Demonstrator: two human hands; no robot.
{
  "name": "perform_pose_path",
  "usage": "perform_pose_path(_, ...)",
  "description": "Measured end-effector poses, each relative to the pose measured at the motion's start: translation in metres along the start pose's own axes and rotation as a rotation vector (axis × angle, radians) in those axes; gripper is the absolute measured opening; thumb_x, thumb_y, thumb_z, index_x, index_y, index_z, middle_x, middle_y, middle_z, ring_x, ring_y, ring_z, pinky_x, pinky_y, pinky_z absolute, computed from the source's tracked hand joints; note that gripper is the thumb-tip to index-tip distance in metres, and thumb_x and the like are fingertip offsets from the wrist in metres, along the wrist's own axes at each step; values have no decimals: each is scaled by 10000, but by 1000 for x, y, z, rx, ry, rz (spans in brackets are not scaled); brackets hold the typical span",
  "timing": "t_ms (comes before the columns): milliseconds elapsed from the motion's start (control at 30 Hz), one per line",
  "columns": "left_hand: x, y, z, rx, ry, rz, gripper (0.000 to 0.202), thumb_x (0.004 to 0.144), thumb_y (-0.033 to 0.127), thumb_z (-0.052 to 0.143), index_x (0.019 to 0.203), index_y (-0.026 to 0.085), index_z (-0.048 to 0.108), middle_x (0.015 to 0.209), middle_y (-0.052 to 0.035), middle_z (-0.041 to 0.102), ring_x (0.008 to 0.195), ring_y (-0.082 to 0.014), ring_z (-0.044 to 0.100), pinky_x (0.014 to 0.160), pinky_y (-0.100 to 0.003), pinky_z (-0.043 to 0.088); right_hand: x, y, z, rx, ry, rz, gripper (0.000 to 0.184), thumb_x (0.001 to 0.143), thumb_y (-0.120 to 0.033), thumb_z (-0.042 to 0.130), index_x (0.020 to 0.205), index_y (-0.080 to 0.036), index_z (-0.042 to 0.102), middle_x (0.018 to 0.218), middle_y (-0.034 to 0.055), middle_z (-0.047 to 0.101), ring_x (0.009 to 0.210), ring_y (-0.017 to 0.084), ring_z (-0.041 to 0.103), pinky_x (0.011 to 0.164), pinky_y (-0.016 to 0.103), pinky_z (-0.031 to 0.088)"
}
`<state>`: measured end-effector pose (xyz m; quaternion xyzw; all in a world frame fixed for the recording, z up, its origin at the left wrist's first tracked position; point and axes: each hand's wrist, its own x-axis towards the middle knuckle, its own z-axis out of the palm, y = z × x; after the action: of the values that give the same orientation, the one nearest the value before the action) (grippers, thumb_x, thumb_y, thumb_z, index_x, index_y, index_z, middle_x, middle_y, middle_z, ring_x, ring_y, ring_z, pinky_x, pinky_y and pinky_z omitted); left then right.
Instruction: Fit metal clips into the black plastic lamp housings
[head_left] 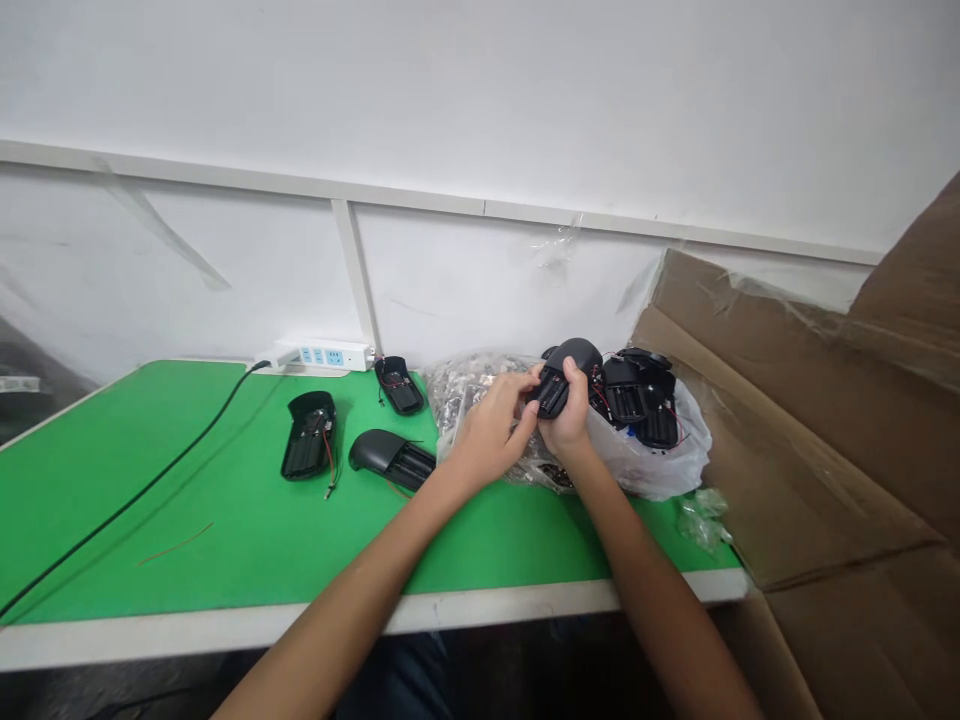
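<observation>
Both hands meet at a black plastic battery housing (553, 392), a rounded shell with an open slotted compartment, held above the bags. My right hand (566, 425) is closed around its right side, the thumb lying along the edge. At its left side, the fingers and thumb of my left hand (495, 425) pinch the edge. Behind and right of the hands, a white plastic bag (694, 465) is filled with several similar black housings (626, 390) with thin wires. A clear bag of small shiny parts (469, 385) lies behind my left hand.
On the green tabletop (247, 530) lie several more housings, among them one with a red wire (309, 440) and one on its side (390, 457). A white power strip (322, 355) with a black cable (172, 462) sits at the wall. Cardboard (795, 450) stands at right.
</observation>
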<state>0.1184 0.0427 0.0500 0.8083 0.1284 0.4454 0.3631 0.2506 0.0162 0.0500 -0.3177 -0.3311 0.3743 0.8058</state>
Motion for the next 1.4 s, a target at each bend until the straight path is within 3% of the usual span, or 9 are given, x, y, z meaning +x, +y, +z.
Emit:
perform_pose_path(100,2,1,-6,67,-174,117,281,1031,265,537,1247,257,717,1378,-102,692,1331,-270,615,1171,-384,422,0,-1,1,2,-1,23,537,723,-773,657,648,-244,596,689,41,618,802,241,685,708,360,597)
perform_pose_path(200,2,0,-7,69,-234,96,285,1019,284,564,1247,263,735,1337,-95,727,1264,-270,666,1158,-400,457,1,-2,0,6,-20,73,563,737,-797,611,635,-245,574,703,62,629,805,245,687,698,363,595)
perform_pose_path(367,1,0,-4,-122,-154,-1,281,946,250,683,1210,273,777,1274,-84,749,1250,-271,663,1189,-391,435,2,-4,-2,18,-24,82,562,739,-797,611,644,-244,576,713,67,643,808,245,692,684,358,594)
perform_pose_path(533,5,3,-8,-232,-158,-75,208,889,240,752,1083,273,819,1159,-80,759,1193,-277,656,1189,-406,419,1,-5,0,6,-39,81,567,737,-801,608,632,-244,582,710,66,646,814,249,698,689,361,599)
perform_pose_path(833,5,2,-10,-122,-153,-37,167,941,285,699,1068,261,805,1037,-61,742,844,-195,628,907,-301,501,0,-5,1,-27,-49,61,573,750,-803,613,634,-242,586,716,69,647,854,265,705,709,370,605)
perform_pose_path(1067,3,0,-2,-183,-110,-71,162,936,361,716,1036,256,788,1047,-76,724,979,-244,633,1016,-345,480,0,-5,3,-35,-49,50,549,758,-781,588,632,-247,575,716,72,655,830,250,695,692,358,596)
perform_pose_path(1267,1,-4,5,-146,-67,-23,163,996,361,636,1036,251,750,1034,-71,708,986,-235,631,988,-327,471,-1,-5,2,-12,-52,62,571,763,-800,600,640,-245,550,728,68,641,853,259,705,729,377,611)
perform_pose_path(1400,-1,-5,9,-166,-55,-59,177,1016,379,612,1040,246,725,1028,-64,691,891,-208,637,913,-309,482,0,-4,0,-7,-56,62,558,765,-786,610,647,-242,568,729,63,646,841,248,698,715,362,604)
